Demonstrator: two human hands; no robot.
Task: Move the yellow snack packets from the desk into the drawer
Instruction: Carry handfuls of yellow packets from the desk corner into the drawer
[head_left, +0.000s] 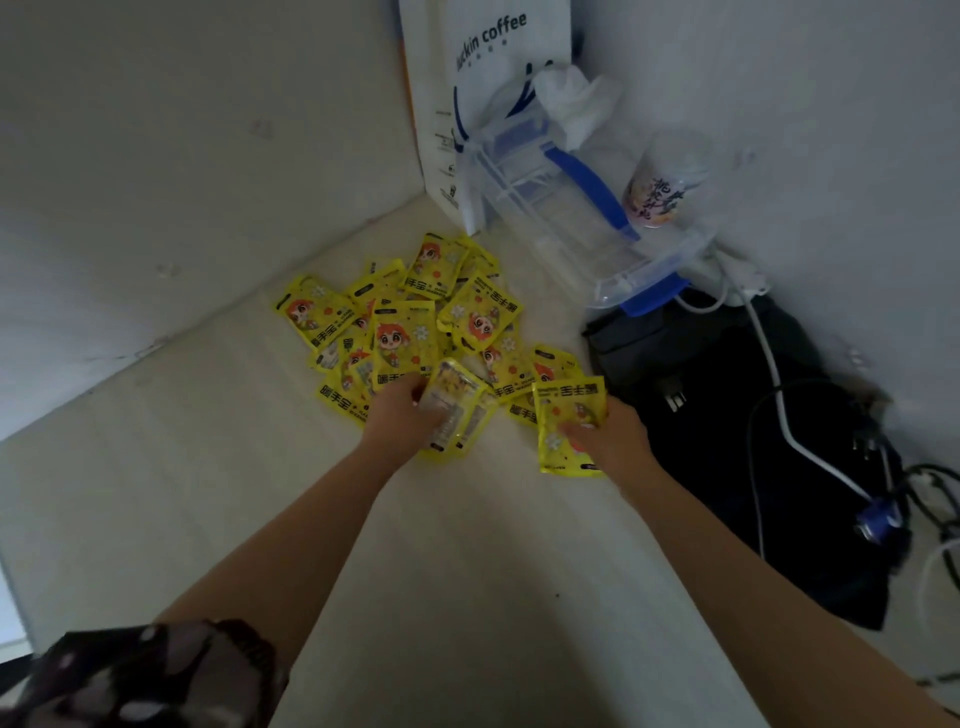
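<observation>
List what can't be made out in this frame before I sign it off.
- Drawer: nowhere in the head view, so its state is unknown.
- Packet count: the pile of yellow packets overlaps, hiding lower ones.
- Left hand: its grip holds a packet, motion-blurred; whether more than one is unclear.
- Right hand: fingers hidden behind its packet.
- Coffee bag: top cut off by the frame edge.
- Cup: print blurred.
</observation>
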